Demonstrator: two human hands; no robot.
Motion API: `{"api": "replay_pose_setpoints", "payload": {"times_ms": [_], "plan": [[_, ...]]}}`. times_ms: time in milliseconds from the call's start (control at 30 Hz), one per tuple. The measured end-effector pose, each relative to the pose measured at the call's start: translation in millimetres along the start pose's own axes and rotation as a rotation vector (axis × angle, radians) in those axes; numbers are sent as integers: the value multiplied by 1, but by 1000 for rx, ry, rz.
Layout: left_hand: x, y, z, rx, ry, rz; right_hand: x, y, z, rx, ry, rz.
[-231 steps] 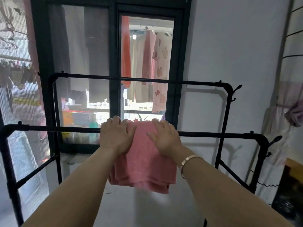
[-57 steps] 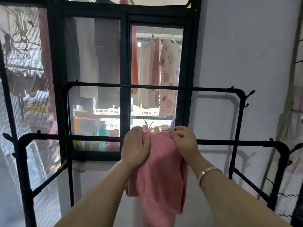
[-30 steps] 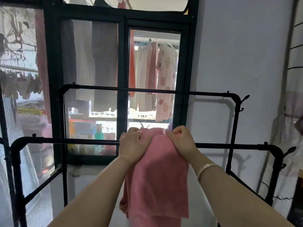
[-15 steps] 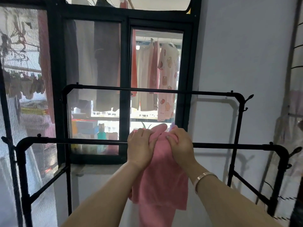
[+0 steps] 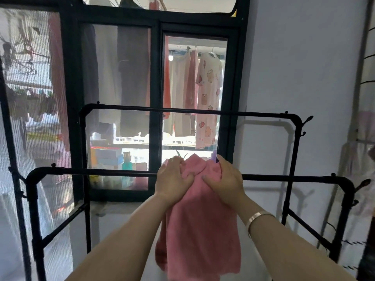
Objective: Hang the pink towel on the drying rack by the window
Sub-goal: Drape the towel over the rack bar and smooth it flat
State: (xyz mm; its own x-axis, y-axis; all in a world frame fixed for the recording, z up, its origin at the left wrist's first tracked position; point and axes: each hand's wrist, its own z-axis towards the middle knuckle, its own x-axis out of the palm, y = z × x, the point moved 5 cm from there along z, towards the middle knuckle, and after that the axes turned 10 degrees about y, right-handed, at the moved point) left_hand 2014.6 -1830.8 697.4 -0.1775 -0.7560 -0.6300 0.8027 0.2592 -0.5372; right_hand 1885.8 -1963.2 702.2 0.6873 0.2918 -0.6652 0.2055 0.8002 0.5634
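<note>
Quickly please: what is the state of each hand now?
Left hand: grips the pink towel at the rack's near bar.
Right hand: also grips the towel's top.

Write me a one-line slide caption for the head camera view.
Both hands, left and right, grip a pink towel draped over the near bar of a black drying rack by the window.

Two bare forearms with no sleeves in view. The left hand (image 5: 174, 179) wears nothing; the right hand (image 5: 225, 180) has one plain silver-coloured bangle (image 5: 256, 218) — smooth, narrow — at the wrist.
</note>
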Motion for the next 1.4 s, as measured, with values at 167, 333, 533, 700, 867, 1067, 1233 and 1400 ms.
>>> {"api": "replay_pose_setpoints", "payload": {"times_ms": [167, 333, 533, 700, 867, 1067, 1233, 1400], "plan": [[5, -7, 4, 96, 130, 65, -5, -6, 11, 52, 91, 87], [-7, 0, 6, -74, 235, -220, -19, -9, 12, 126, 148, 614], [-16, 1, 6, -140, 221, -349, -34, -15, 10, 168, 125, 595], [-11, 4, 6, -112, 239, -251, -32, -18, 9, 103, 237, 435], [-5, -1, 0, 60, 274, 134, -19, -14, 8, 12, 240, 214], [-6, 0, 3, -17, 128, -45, -24, -16, 9, 48, 93, 308], [-5, 4, 8, -41, 159, 22, -29, -15, 10, 80, 371, 576], [-9, 8, 4, 22, 262, 65, -22, -10, 18, 79, 510, 718]]}}
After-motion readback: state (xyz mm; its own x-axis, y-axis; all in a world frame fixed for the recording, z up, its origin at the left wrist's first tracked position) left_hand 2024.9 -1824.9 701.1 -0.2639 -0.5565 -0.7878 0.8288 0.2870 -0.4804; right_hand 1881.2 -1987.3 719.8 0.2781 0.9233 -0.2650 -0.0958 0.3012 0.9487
